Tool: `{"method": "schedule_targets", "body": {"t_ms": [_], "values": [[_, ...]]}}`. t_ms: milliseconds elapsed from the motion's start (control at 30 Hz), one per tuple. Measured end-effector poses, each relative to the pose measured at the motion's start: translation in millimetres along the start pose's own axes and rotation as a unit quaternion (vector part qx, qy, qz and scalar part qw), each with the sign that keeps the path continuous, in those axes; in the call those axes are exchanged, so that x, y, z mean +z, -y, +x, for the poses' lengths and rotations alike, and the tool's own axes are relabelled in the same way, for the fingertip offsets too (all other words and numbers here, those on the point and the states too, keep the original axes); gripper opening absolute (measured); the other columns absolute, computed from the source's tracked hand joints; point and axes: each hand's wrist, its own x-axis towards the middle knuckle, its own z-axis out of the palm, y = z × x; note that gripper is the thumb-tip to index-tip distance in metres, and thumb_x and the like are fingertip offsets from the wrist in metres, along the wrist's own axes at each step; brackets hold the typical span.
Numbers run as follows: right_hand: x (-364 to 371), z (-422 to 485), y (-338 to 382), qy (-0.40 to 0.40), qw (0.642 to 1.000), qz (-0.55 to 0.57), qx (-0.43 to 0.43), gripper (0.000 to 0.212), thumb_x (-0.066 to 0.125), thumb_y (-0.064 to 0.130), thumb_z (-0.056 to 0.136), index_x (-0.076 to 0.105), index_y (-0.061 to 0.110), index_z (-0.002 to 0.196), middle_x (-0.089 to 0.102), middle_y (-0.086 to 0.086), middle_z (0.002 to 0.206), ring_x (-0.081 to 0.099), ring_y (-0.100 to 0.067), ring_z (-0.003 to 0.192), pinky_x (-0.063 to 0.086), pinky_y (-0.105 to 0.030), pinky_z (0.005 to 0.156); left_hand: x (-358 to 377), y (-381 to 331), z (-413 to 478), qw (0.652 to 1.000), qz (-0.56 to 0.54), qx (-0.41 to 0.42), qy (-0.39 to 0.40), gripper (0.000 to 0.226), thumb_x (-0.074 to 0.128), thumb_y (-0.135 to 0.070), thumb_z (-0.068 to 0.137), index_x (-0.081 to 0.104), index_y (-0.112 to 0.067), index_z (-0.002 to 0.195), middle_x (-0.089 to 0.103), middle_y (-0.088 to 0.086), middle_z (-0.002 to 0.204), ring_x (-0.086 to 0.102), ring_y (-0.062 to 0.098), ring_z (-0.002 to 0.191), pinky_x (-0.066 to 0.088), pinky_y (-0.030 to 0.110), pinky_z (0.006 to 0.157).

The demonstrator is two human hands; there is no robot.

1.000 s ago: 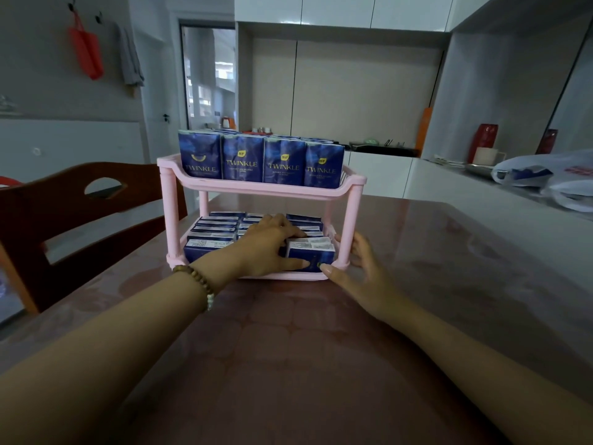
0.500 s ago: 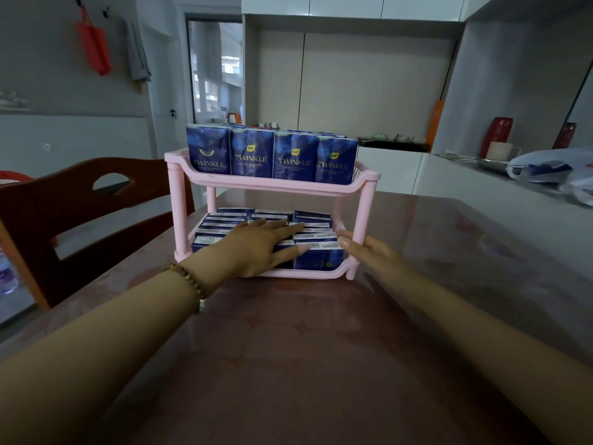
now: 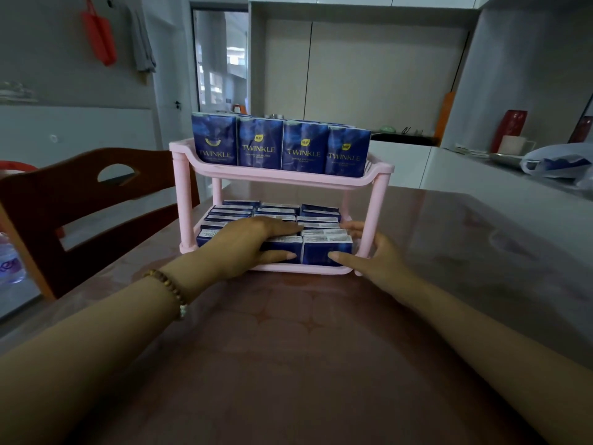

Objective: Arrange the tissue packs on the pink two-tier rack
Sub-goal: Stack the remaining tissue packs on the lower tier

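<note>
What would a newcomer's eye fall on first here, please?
The pink two-tier rack on the table, its top tier lined with upright blue Twinkle tissue packs, its bottom tier full of more packs. Next, the left hand pressing on the front ones and the right hand curled round the right front post.
</note>
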Motion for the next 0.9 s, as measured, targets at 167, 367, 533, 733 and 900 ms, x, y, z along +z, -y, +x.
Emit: {"method": "schedule_targets", "body": {"t_ms": [167, 367, 533, 733, 900], "values": [[2.5, 3.5, -2.0, -0.010, 1.000, -0.005, -0.006, 0.042, 0.079, 0.016, 0.070, 0.055, 0.024, 0.103, 0.063, 0.004, 0.108, 0.061, -0.009, 0.101, 0.054, -0.032, 0.090, -2.6, 6.3, -1.8, 0.999, -0.043, 0.007, 0.012, 0.056, 0.062, -0.040, 0.086, 0.044, -0.030, 0.138, 0.048, -0.004, 0.142, 0.048, 0.014, 0.128, 0.034, 0.019, 0.103], [-1.4, 4.5, 3.0, 0.018, 1.000, 0.004, -0.021, 0.046, 0.080, 0.013, 0.069, 0.055, 0.024, 0.106, 0.064, 0.006, 0.106, 0.064, 0.001, 0.096, 0.053, -0.019, 0.084, -9.6, -5.4, 7.0, 0.995, -0.099, -0.015, 0.006, 0.071, 0.066, -0.047, 0.080, 0.038, -0.024, 0.141, 0.049, -0.004, 0.141, 0.048, 0.009, 0.126, 0.034, 0.018, 0.106], [-5.6, 11.4, 13.3, 0.102, 0.993, 0.055, -0.034, 0.047, 0.068, -0.005, 0.076, 0.053, 0.035, 0.097, 0.069, 0.027, 0.085, 0.065, 0.011, 0.086, 0.050, -0.009, 0.069, -7.4, -7.9, 50.7, 0.979, -0.148, -0.126, 0.066, 0.055, 0.031, -0.050, 0.096, 0.033, -0.024, 0.144, 0.031, -0.001, 0.153, 0.032, 0.016, 0.138, 0.021, 0.027, 0.114], [-8.8, 21.5, 8.1, 0.169, 0.985, 0.046, 0.000, 0.061, 0.070, -0.006, 0.075, 0.050, 0.038, 0.112, 0.064, 0.019, 0.109, 0.062, 0.007, 0.100, 0.051, -0.013, 0.080, 11.8, 6.3, 95.7, 0.970, -0.103, -0.160, 0.153, 0.060, 0.014, -0.054, 0.097, 0.030, -0.023, 0.146, 0.028, 0.000, 0.155, 0.027, 0.020, 0.141, 0.017, 0.039, 0.118], [-10.2, 22.4, 7.3, 0.190, 0.981, 0.039, 0.001, 0.062, 0.069, -0.006, 0.076, 0.048, 0.038, 0.115, 0.061, 0.023, 0.111, 0.060, 0.012, 0.101, 0.049, -0.010, 0.077, 15.0, 4.3, 95.1, 0.981, -0.041, -0.135, 0.132, 0.053, 0.014, -0.045, 0.100, 0.038, -0.022, 0.142, 0.039, 0.008, 0.146, 0.037, 0.026, 0.132, 0.024, 0.036, 0.113]]}}
